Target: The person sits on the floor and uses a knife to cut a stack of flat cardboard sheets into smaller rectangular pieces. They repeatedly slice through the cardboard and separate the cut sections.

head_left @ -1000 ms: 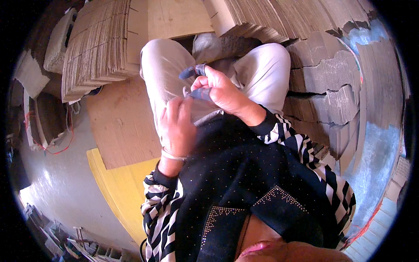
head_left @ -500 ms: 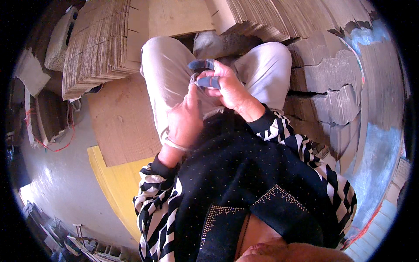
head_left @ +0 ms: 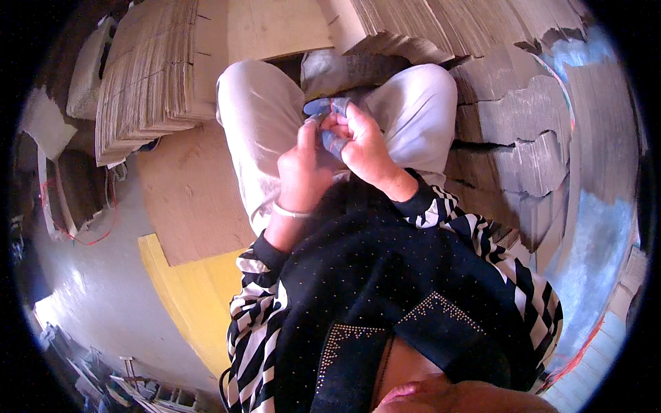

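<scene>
Both hands meet over my lap, between the knees of my light trousers (head_left: pixel 256 110). My left hand (head_left: pixel 303 165), with a white bracelet (head_left: pixel 292 212) at the wrist, is closed, its fingertips at the covered fingertips of the other hand. My right hand (head_left: pixel 368 144) is curled, with a blue-grey finger covering (head_left: pixel 318 107) on one finger and another blue-grey covering (head_left: pixel 332 144) on a second digit. A small greyish bit shows where the fingertips meet. Whether it is a loose piece or part of a covering is too small to tell.
Stacks of flat cardboard (head_left: pixel 148 76) stand ahead on the left, and more cardboard stacks (head_left: pixel 509 131) rise close on my right. A brown board (head_left: pixel 189 199) and a yellow sheet (head_left: pixel 182 289) lie on the grey floor (head_left: pixel 117 289) to my left. Red cord (head_left: pixel 89 241) loops beside them.
My right hand has turned inward, and its spread covered fingers have curled closer together. My left hand has shifted slightly right, staying at those fingertips.
</scene>
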Action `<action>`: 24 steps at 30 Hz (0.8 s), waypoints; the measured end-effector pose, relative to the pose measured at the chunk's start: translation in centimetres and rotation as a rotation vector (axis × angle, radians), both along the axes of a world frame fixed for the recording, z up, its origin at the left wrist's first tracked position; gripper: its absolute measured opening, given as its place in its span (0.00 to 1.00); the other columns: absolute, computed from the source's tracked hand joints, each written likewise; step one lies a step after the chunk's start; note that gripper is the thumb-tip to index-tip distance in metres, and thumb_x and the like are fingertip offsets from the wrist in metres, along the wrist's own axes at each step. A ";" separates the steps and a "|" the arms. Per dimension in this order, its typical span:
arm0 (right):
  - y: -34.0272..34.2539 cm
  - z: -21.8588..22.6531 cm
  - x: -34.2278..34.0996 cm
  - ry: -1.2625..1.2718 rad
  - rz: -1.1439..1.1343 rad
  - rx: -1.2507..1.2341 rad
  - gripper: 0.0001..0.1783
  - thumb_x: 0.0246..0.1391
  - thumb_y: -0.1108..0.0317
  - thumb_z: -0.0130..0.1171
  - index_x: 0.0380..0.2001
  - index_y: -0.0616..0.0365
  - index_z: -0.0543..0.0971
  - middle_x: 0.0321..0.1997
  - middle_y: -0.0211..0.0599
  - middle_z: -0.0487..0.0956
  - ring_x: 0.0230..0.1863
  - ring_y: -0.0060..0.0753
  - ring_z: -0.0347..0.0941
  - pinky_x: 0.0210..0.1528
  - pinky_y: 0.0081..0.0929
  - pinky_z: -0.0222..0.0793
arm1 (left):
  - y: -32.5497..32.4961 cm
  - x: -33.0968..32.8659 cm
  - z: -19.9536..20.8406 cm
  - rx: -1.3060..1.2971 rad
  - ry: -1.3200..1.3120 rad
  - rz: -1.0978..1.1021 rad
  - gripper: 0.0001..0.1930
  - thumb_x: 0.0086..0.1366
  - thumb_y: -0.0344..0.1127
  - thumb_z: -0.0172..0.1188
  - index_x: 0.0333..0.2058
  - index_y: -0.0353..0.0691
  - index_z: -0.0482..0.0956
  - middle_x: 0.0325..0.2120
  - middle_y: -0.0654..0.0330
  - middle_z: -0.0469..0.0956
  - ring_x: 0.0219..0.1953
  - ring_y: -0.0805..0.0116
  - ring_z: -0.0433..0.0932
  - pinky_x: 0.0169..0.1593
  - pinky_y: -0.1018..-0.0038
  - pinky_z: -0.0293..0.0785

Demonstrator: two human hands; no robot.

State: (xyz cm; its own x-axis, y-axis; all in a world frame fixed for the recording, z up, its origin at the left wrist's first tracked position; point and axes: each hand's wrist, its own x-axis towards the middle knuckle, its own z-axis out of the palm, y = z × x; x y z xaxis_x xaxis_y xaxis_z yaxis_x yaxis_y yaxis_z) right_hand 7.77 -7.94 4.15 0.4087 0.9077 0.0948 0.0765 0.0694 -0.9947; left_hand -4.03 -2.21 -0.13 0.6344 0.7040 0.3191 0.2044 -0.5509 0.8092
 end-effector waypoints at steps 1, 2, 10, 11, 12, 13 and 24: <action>-0.6 0.3 0.1 0.017 0.041 -0.007 0.20 0.55 0.81 0.56 0.52 0.63 0.71 0.38 0.32 0.78 0.39 0.18 0.76 0.41 0.18 0.73 | 0.3 -0.2 -0.1 -0.051 -0.092 0.009 0.29 0.51 0.31 0.69 0.51 0.38 0.67 0.31 0.44 0.80 0.32 0.45 0.82 0.32 0.61 0.77; -1.1 0.9 0.3 0.040 0.082 -0.012 0.20 0.55 0.80 0.57 0.52 0.63 0.71 0.38 0.32 0.79 0.39 0.18 0.76 0.41 0.18 0.73 | 0.3 -0.3 0.1 -0.205 -0.240 -0.048 0.25 0.55 0.30 0.67 0.51 0.38 0.67 0.30 0.49 0.80 0.31 0.55 0.82 0.33 0.66 0.77; -0.8 1.1 1.8 0.125 0.257 -0.035 0.19 0.63 0.76 0.44 0.57 0.58 0.71 0.50 0.33 0.79 0.48 0.22 0.74 0.54 0.22 0.69 | 0.7 -2.2 1.7 -1.338 -0.672 -0.470 0.18 0.72 0.46 0.43 0.42 0.35 0.70 0.27 0.50 0.76 0.18 0.60 0.75 0.19 0.72 0.71; -0.8 1.6 1.4 0.053 0.289 -0.079 0.22 0.62 0.79 0.43 0.58 0.57 0.71 0.49 0.33 0.79 0.54 0.26 0.73 0.63 0.29 0.65 | 0.8 -2.2 2.1 -1.361 -0.626 -0.434 0.19 0.72 0.47 0.42 0.40 0.35 0.70 0.26 0.49 0.76 0.17 0.60 0.74 0.18 0.71 0.70; -0.9 1.6 1.3 0.079 0.284 -0.102 0.22 0.62 0.80 0.43 0.58 0.57 0.71 0.49 0.33 0.79 0.53 0.26 0.74 0.63 0.30 0.65 | 0.8 -2.5 1.6 -1.369 -0.668 -0.455 0.19 0.72 0.47 0.42 0.39 0.35 0.70 0.24 0.49 0.76 0.16 0.60 0.73 0.17 0.72 0.69; -0.9 1.6 1.3 0.104 0.279 -0.126 0.22 0.61 0.81 0.43 0.57 0.57 0.72 0.49 0.33 0.79 0.53 0.27 0.74 0.63 0.30 0.65 | 0.7 -2.9 0.7 -1.377 -0.710 -0.477 0.20 0.72 0.48 0.41 0.37 0.34 0.71 0.22 0.48 0.75 0.15 0.59 0.72 0.17 0.72 0.69; -1.4 2.8 1.2 0.373 0.356 -0.171 0.24 0.56 0.78 0.58 0.57 0.57 0.71 0.36 0.20 0.73 0.42 0.14 0.69 0.50 0.16 0.67 | 0.4 -3.5 -0.5 -1.413 -0.848 -0.650 0.24 0.72 0.49 0.40 0.37 0.30 0.73 0.17 0.46 0.74 0.08 0.60 0.68 0.14 0.72 0.63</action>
State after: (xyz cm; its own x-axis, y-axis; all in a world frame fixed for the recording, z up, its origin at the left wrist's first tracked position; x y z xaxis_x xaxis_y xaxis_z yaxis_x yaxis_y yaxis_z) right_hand 9.00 -9.37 6.93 0.0509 0.9860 -0.1589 -0.2826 -0.1384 -0.9492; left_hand -7.49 -1.84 -0.68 0.8955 0.4322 0.1065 -0.4308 0.7815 0.4512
